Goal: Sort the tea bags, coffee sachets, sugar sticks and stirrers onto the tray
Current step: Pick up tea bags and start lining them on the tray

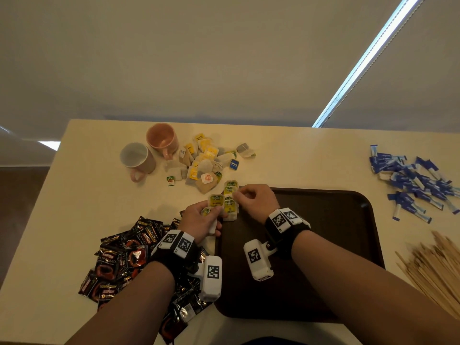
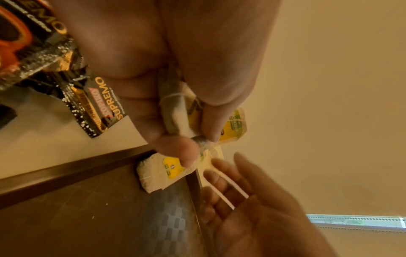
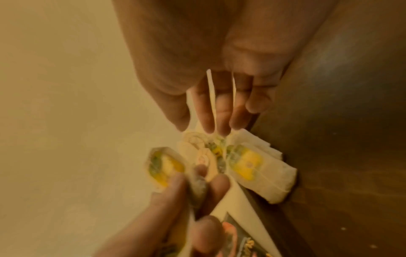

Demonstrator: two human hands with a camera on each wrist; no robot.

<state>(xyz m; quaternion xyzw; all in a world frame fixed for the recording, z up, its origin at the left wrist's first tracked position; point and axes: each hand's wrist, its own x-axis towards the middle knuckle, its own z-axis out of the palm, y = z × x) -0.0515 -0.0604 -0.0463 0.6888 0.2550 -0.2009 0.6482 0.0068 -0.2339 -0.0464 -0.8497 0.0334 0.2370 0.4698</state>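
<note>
My left hand (image 1: 199, 220) grips a small bundle of yellow-and-green tagged tea bags (image 2: 175, 111) beside the far left corner of the dark brown tray (image 1: 323, 245). My right hand (image 1: 256, 199) reaches in from the right. Thin white tea bag edges (image 3: 211, 97) stick up between its fingers. A few more tea bags (image 1: 230, 210) lie stacked on that tray corner, touching its rim. The loose tea bag pile (image 1: 206, 160) lies just beyond on the table. Black coffee sachets (image 1: 124, 257) are heaped at the left, blue sugar sticks (image 1: 413, 183) at the far right, and wooden stirrers (image 1: 435, 270) at the near right.
A pink mug (image 1: 163, 139) and a white mug (image 1: 137, 158) stand at the back left beside the tea bag pile. The cream table (image 1: 298, 158) ends at a wall behind. The tray's surface shows dark and bare under my right forearm.
</note>
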